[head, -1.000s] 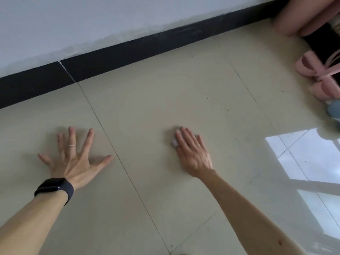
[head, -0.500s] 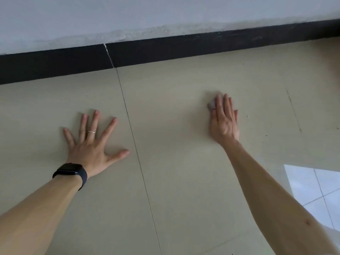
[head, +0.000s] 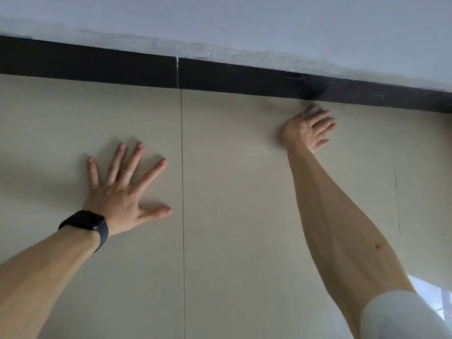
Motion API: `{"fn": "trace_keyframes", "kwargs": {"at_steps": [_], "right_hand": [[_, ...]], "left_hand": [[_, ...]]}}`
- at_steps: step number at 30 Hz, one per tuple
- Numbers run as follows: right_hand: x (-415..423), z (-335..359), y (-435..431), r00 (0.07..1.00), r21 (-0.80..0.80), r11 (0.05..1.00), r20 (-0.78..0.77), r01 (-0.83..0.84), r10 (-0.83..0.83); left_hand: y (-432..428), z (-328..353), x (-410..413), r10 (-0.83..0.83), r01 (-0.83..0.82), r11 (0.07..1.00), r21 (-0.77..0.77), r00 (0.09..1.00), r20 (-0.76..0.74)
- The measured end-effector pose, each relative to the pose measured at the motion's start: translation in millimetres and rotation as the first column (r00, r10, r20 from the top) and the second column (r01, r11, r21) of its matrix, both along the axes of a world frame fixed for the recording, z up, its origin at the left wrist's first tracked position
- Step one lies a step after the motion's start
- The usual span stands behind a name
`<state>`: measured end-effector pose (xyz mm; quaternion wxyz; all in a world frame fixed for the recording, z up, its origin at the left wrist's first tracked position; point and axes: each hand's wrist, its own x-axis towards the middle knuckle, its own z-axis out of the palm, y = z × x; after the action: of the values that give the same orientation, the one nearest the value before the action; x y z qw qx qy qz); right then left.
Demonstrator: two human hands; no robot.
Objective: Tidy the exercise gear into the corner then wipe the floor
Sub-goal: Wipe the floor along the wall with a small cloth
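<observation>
The small pale wipe (head: 313,110) lies on the floor (head: 232,192) at the foot of the black skirting board (head: 244,77), just short of touching it as far as the view shows. Only its far edge peeks out; the rest is hidden under your right hand (head: 307,130). That hand presses the wipe down onto the tile, its fingers (head: 324,123) laid over it, nearly straight and slightly fanned, not clenched. The thumb is out of sight, so you cannot tell whether it pinches the wipe from below. Your right forearm runs back toward you, ending in a white sleeve (head: 401,316) at the lower right.

Well apart to the left, across a thin dark grout line (head: 182,167), your left hand (head: 122,194) lies flat on the neighbouring beige tile, fingers spread wide and released, holding nothing. It wears a thin silver ring (head: 127,172), and a dark smartwatch (head: 84,222) sits on the wrist.

Above the skirting board rises a pale grey wall (head: 220,20), its lower edge rough and patchy. A bright window reflection (head: 425,289) shows on the floor at the lower right.
</observation>
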<state>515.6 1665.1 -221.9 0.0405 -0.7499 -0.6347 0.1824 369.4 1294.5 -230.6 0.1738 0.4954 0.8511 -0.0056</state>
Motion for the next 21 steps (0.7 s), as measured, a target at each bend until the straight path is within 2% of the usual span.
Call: {"fn": "trace_keyframes", "kwargs": {"at_steps": [1, 2, 4, 5, 6, 7, 8, 9, 10, 11, 12, 13, 14, 15, 16, 17, 18, 19, 21], "right_hand": [[-22, -4, -14, 1.0, 0.063, 0.998, -0.01, -0.013, 0.014], [-41, -7, -34, 0.995, 0.171, 0.981, -0.032, -0.092, 0.099], [-66, -11, -83, 0.927, 0.262, 0.893, 0.02, -0.367, 0.375], [-67, -12, -107, 0.826, 0.224, 0.798, 0.076, -0.559, 0.558], [-61, -13, -122, 0.66, 0.153, 0.643, 0.116, -0.75, 0.742], [-53, -11, -123, 0.471, 0.077, 0.465, 0.102, -0.882, 0.876], [-42, -9, -112, 0.333, 0.041, 0.331, 0.094, -0.943, 0.938], [-29, -8, -95, 0.303, 0.047, 0.3, 0.119, -0.953, 0.945], [-16, -8, -77, 0.402, 0.094, 0.391, 0.161, -0.916, 0.902], [-3, -7, -59, 0.583, 0.139, 0.566, 0.181, -0.813, 0.793], [8, -6, -44, 0.775, 0.168, 0.758, 0.17, -0.631, 0.608], [16, -5, -37, 0.916, 0.152, 0.904, 0.12, -0.399, 0.384], [18, -5, -41, 0.972, 0.125, 0.966, 0.091, -0.226, 0.216], [14, -3, -59, 0.982, 0.118, 0.976, 0.065, -0.185, 0.179], [9, -5, -83, 0.963, 0.155, 0.95, 0.058, -0.27, 0.264], [9, -9, -110, 0.896, 0.18, 0.878, 0.066, -0.444, 0.439], [11, -10, -140, 0.76, 0.153, 0.746, 0.078, -0.648, 0.645], [18, -10, -167, 0.574, 0.094, 0.567, 0.081, -0.818, 0.815], [44, -6, -186, 0.224, 0.039, 0.221, 0.119, -0.974, 0.967]], "left_hand": [[0, -1, -1, 0.0, 0.0, 1.0, -0.001, 1.0, 0.01], [0, -2, -1, -0.003, 0.003, 1.0, -0.006, 1.0, 0.019], [-1, 0, -3, 0.003, -0.002, 0.999, -0.035, 0.999, 0.038], [-1, 0, -4, 0.015, -0.013, 0.999, -0.048, 0.999, 0.044], [-1, 0, -5, 0.026, -0.023, 0.998, -0.059, 0.998, 0.054], [-1, 0, -6, 0.03, -0.025, 0.997, -0.073, 0.997, 0.07], [-1, 1, -6, 0.036, -0.029, 0.996, -0.08, 0.996, 0.085], [-1, 2, -6, 0.045, -0.037, 0.996, -0.081, 0.995, 0.091], [1, 2, -5, 0.048, -0.041, 0.996, -0.078, 0.995, 0.09], [2, 2, -4, 0.048, -0.041, 0.996, -0.077, 0.995, 0.088], [3, 1, -3, 0.046, -0.039, 0.996, -0.076, 0.995, 0.086], [3, 1, -2, 0.042, -0.036, 0.996, -0.077, 0.995, 0.085], [3, 0, -3, 0.044, -0.037, 0.996, -0.081, 0.995, 0.086], [3, 0, -4, 0.045, -0.037, 0.995, -0.09, 0.995, 0.09], [2, 1, -4, 0.044, -0.034, 0.994, -0.101, 0.994, 0.099], [1, 2, -4, 0.044, -0.032, 0.993, -0.112, 0.993, 0.108], [0, 3, -4, 0.046, -0.032, 0.993, -0.118, 0.992, 0.114], [0, 4, -4, 0.052, -0.038, 0.993, -0.113, 0.992, 0.116], [1, 6, -3, 0.057, -0.046, 0.994, -0.1, 0.992, 0.111]]}}
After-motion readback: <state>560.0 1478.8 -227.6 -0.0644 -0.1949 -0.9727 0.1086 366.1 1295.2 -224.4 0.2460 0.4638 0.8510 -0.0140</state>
